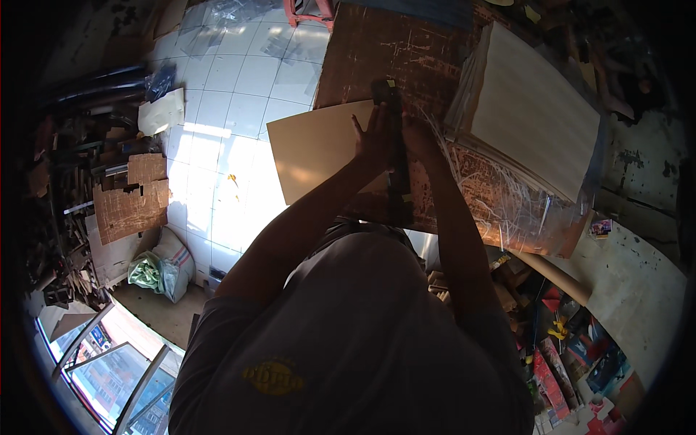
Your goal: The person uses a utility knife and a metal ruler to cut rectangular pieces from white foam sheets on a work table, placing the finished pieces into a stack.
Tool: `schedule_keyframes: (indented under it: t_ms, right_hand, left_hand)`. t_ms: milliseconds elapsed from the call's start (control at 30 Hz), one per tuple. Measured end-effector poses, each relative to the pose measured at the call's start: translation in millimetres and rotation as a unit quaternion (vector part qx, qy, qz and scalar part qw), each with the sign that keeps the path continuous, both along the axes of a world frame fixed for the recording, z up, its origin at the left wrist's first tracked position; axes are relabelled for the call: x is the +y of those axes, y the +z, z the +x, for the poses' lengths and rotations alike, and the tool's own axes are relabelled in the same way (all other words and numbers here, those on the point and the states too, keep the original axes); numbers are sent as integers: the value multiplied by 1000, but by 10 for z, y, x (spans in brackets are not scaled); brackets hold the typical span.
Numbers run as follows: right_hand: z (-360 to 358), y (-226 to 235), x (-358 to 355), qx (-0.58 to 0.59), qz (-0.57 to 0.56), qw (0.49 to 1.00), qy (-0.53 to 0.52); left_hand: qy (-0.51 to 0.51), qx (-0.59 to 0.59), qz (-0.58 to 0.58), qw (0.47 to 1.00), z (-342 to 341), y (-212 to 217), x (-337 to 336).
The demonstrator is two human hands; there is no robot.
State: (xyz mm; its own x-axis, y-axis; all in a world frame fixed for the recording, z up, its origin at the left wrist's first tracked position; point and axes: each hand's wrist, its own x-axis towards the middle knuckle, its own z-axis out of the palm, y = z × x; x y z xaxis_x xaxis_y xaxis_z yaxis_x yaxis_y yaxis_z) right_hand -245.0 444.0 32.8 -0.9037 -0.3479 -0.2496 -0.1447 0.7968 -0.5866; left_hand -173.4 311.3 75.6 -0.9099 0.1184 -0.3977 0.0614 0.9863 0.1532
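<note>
Grey shirt (362,319) fabric fills the foreground; past it, the left hand (373,139) lies spread over the tan sheet (312,148) beside a dark bar (399,163), while the right hand (416,133), across the bar, is too shadowed to tell whether it grips anything. Since the sheet juts past the counter's (362,43) left edge, slack pressure could let it tip or skew. Tangled clear strips (482,192) and stacked pale sheets (536,109) crowd the right side.

Red frame (310,17), partly out of view, on white tiled floor (225,112); I note pale striped sack (176,272) near ragged brown board (130,214).
</note>
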Motion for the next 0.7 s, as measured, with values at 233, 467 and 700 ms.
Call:
schedule_keyframes:
  t_ms: [233,467,700]
  right_hand:
    - [1050,397,497,-145,46,988,3]
    - [2148,280,1211,-95,39,994,35]
    - [2025,320,1441,-90,-45,995,25]
  left_hand:
    - [-2,-24,-15,1000,1,-47,-19]
    - [-8,-12,-20,1000,7,-68,7]
    - [-48,-41,-64,996,-14,-24,-6]
